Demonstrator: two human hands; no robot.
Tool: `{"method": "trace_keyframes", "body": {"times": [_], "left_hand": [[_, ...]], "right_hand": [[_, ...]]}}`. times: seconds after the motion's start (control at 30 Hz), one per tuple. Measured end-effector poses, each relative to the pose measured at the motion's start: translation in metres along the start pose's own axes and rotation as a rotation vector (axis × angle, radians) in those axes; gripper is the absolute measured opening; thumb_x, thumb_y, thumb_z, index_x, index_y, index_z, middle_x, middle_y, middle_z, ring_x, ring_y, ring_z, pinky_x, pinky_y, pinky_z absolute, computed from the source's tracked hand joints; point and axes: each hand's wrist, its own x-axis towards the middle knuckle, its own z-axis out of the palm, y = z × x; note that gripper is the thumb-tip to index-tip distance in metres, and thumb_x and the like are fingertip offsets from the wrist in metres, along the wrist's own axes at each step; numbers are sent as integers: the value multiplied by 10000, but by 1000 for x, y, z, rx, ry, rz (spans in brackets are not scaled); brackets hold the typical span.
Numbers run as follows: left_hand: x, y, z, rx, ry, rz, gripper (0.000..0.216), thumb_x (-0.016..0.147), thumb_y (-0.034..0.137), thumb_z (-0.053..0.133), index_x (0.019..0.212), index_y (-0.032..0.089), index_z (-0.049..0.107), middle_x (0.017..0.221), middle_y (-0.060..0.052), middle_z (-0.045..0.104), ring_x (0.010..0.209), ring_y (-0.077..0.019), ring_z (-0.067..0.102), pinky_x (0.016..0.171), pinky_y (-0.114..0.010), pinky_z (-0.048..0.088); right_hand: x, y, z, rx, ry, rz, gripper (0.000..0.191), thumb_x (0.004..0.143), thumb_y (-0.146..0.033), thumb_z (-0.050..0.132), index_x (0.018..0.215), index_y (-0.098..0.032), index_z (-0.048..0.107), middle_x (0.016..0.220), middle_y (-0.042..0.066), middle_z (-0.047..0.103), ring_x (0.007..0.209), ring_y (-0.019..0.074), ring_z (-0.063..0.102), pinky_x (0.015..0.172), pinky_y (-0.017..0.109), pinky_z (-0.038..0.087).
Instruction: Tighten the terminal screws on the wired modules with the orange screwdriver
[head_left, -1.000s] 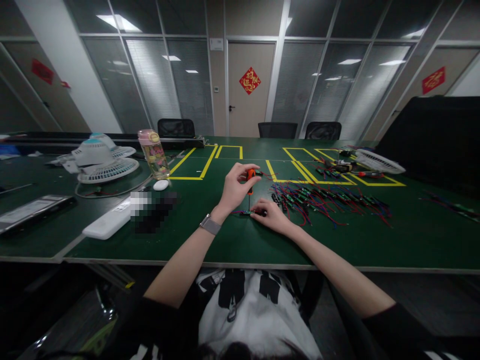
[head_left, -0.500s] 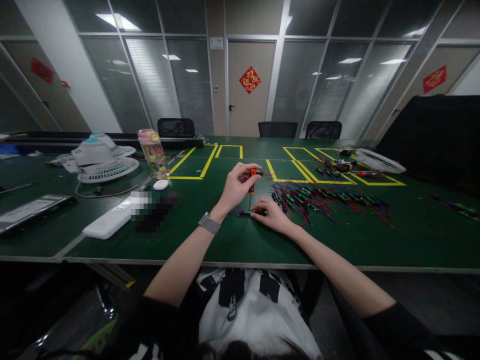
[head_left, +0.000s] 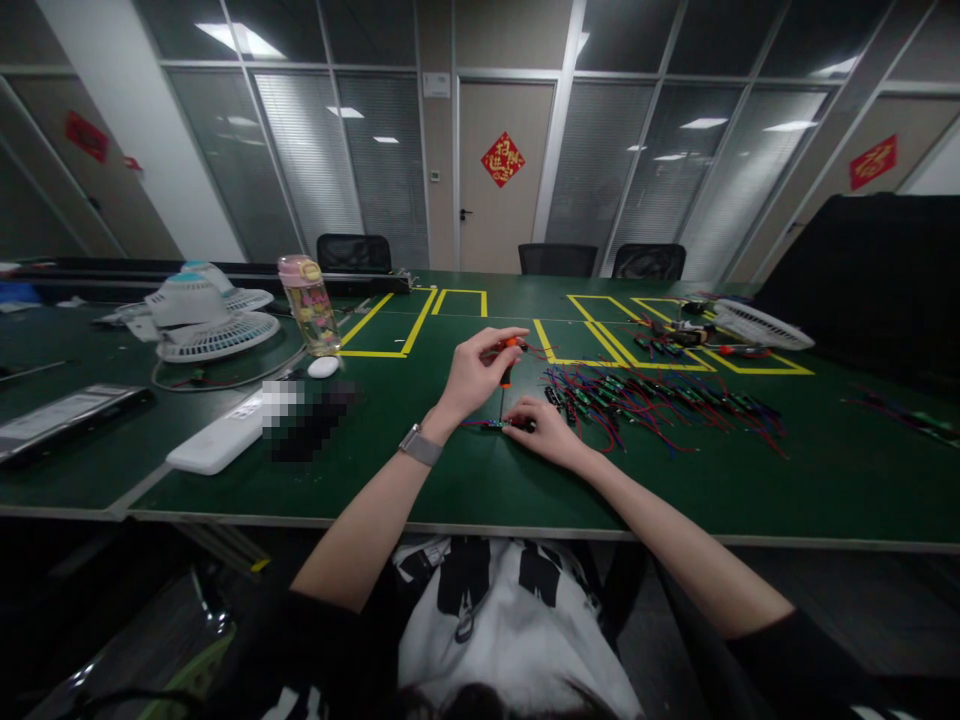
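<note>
My left hand (head_left: 481, 368) is closed round the orange and black handle of a screwdriver (head_left: 506, 376), held upright. The screwdriver's thin shaft runs down to a small green circuit board (head_left: 495, 425) with red and blue wires, lying flat on the table. Fingers of my right hand (head_left: 546, 428) pinch the board's right end and partly hide it. To the right of that hand lies a spread pile of similar wired circuit boards (head_left: 622, 395).
On the green table (head_left: 450, 490), a white fan (head_left: 214, 335), a pink-lidded bottle (head_left: 309, 308) and a long white device (head_left: 217, 440) stand or lie left. Another fan part (head_left: 761, 325) and more boards (head_left: 911, 415) are right. Yellow tape marks rectangles farther back.
The whole view has shifted slightly. My left fingers have turned a little on the screwdriver handle, while the right hand stays at the board.
</note>
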Motion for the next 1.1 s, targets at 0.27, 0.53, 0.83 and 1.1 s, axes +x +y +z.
{"method": "trace_keyframes", "body": {"times": [0.27, 0.53, 0.83, 1.1], "left_hand": [[-1, 2, -6, 302, -24, 203, 293, 924, 287, 473, 1178, 228, 607, 1101, -66, 608, 1034, -164, 574, 927, -313, 456], [1, -5, -2, -69, -66, -53, 349, 912, 250, 465, 1253, 214, 533, 1193, -91, 602, 892, -147, 650, 774, -293, 548], [-1, 5, -4, 263, 55, 134, 202, 891, 283, 526, 1013, 189, 656, 1012, -68, 596, 968, -160, 584, 874, -292, 476], [1, -3, 0, -229, -118, -94, 287, 909, 252, 473, 1161, 184, 591, 1108, -95, 632, 866, -149, 656, 765, -291, 547]], "right_hand": [[0, 0, 0, -9, -1, 5, 96, 782, -189, 647, 845, -149, 708, 782, 33, 587, 687, 135, 564, 650, 253, 445], [-1, 0, 0, 24, 0, 3, 93, 780, -186, 642, 837, -144, 703, 789, 38, 588, 676, 135, 563, 636, 254, 449], [0, 1, 0, 15, 5, -7, 101, 786, -198, 644, 853, -154, 706, 797, 34, 592, 678, 131, 565, 635, 248, 445], [0, 1, 0, 10, 0, -11, 97, 786, -194, 643, 846, -156, 709, 779, 32, 586, 676, 135, 564, 633, 250, 448]]}}
